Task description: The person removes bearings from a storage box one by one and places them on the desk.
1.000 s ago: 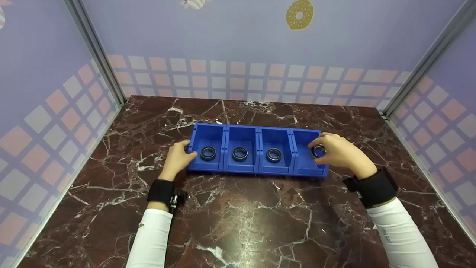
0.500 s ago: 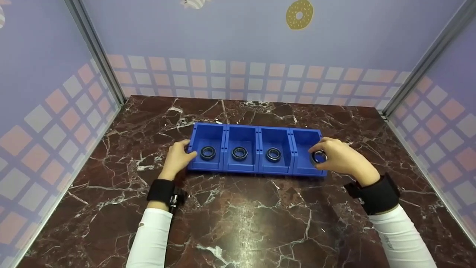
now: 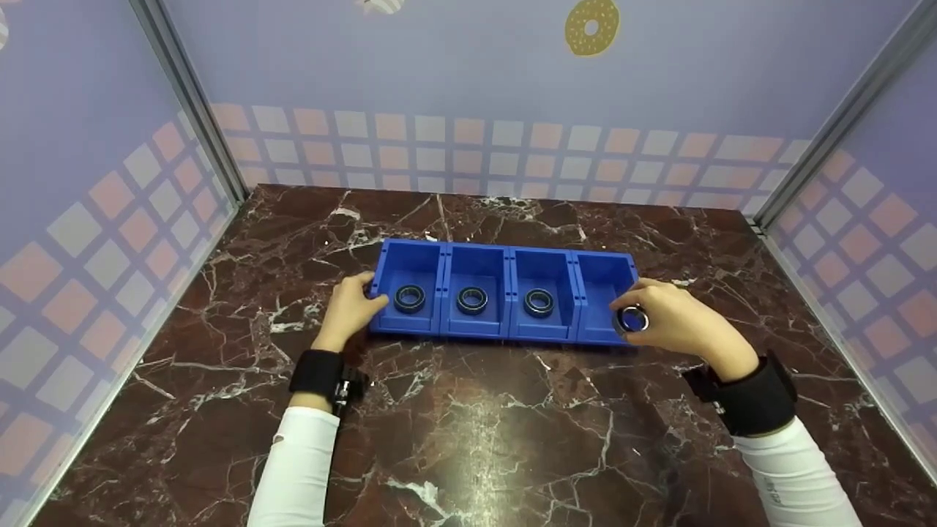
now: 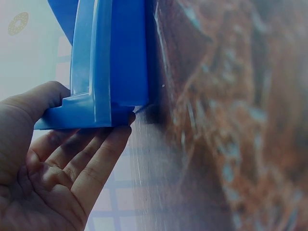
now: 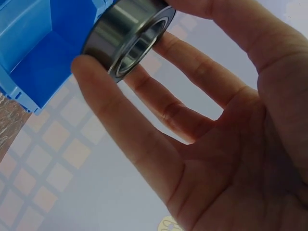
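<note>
A metal ball bearing [image 5: 127,36] is pinched between the thumb and fingers of my right hand [image 3: 677,318], tilted, over the front of the rightmost compartment. My left hand [image 3: 348,311] grips the left end of the blue bin row [image 3: 472,338]; in the left wrist view its thumb lies over the bin's edge [image 4: 91,110] and the fingers are beneath. Three more bearings lie flat, one each in the left compartment [image 3: 409,298], the second [image 3: 472,300] and the third [image 3: 539,302]. No bearing shows on the floor of the rightmost compartment [image 3: 599,293].
The bins stand on a dark red marbled tabletop [image 3: 468,410]. A lilac back wall [image 3: 468,73] with checks and side walls with grey metal corner posts [image 3: 194,110] enclose it.
My right hand has drawn the bearing toward the front right, from inside the rightmost compartment to over its front edge. The left hand keeps its hold on the bins.
</note>
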Action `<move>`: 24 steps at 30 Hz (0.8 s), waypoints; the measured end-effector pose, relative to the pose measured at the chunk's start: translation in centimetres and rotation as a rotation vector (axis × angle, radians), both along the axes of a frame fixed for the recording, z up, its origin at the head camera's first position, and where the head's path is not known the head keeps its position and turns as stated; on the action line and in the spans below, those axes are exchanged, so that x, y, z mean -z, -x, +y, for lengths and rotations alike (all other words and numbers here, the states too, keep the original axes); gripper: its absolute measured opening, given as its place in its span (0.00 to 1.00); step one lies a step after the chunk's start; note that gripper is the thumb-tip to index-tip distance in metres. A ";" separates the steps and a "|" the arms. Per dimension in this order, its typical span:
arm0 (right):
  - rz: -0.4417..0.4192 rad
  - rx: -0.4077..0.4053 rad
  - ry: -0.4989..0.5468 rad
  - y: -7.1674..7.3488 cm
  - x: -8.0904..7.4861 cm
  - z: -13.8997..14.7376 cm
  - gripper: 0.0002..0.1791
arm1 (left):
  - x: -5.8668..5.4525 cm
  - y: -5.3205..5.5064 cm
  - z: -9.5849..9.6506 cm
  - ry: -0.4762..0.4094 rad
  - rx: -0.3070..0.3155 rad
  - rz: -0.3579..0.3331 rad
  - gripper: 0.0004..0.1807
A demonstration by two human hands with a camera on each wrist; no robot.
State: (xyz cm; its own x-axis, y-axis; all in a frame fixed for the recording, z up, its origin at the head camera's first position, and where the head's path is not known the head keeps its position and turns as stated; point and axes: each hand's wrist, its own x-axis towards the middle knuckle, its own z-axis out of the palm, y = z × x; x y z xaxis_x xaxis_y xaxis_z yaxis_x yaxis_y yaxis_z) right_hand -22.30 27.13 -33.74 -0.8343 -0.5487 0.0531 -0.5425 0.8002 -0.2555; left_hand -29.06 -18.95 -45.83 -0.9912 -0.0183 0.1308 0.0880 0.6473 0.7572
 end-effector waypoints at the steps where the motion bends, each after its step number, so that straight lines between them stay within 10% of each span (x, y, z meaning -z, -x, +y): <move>1: 0.005 -0.004 0.001 -0.1 0.0 0.0 0.18 | 0.0 0.0 0.0 -0.001 -0.001 0.000 0.30; 24: -0.014 -0.024 0.039 -2.5 1.8 0.8 0.20 | 0.0 0.1 0.0 0.003 0.006 -0.016 0.31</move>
State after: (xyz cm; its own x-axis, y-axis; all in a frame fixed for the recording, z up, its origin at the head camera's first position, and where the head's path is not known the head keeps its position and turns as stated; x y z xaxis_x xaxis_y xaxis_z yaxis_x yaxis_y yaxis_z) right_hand -19.78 27.94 -35.55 -0.8220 -0.5660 0.0634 -0.5573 0.7765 -0.2940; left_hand -29.15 -18.96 -45.79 -0.9933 -0.0124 0.1151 0.0797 0.6487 0.7568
